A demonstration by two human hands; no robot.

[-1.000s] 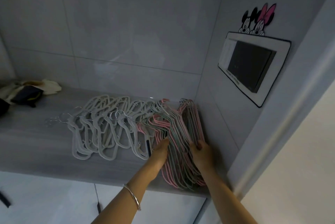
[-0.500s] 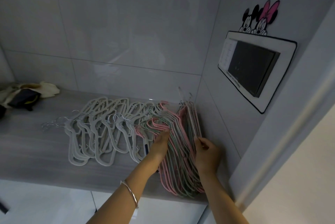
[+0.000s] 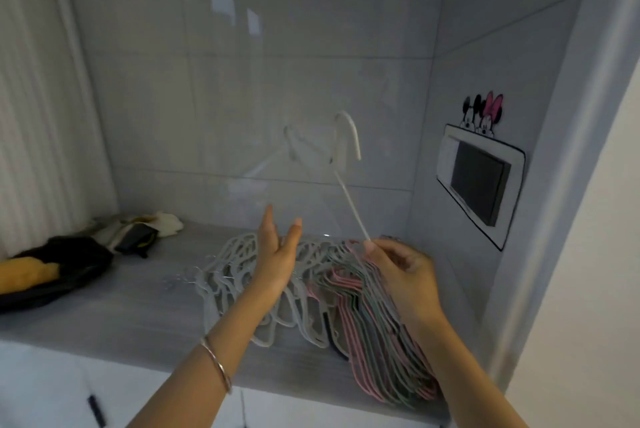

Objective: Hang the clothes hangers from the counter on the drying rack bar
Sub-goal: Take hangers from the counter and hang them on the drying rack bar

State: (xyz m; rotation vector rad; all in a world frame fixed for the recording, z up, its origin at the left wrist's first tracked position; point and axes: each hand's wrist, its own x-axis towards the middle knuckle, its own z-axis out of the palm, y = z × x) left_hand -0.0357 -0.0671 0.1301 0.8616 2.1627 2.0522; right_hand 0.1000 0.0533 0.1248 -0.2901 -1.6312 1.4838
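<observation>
- Half a second back: both hands down in the pink and green hanger stack, sorting through it at the wall end of the table (image 3: 131, 316).
- Now lifted clear: one white hanger (image 3: 346, 157), raised above the pile, hook uppermost against the tiled wall, blurred with motion.
- Right hand (image 3: 403, 271): fingers (image 3: 372, 249) pinched together on the lower end of the white hanger, nothing else held.
- Left hand (image 3: 277, 254): off the pile, palm turned inward, fingers apart and empty, hovering just above the grey-white hangers (image 3: 242, 285).
- Still flat on the table: the grey-white hangers to the left, the pink and green hanger stack (image 3: 377, 341) to the right, touching the side wall.
- Drying rack bar: not in view, so distance to it cannot be told.
- Meaning for the task: first hanger separated from the tangle, apparently free of its neighbours; carrying and hooking not yet done.
- Likely next need: a turn away from the table towards the bar, hook kept upward.
- Risk: thin pinch at one end, hanger liable to swing or slip.
- Bulk of the work remaining, judging by the many hangers left.
</observation>
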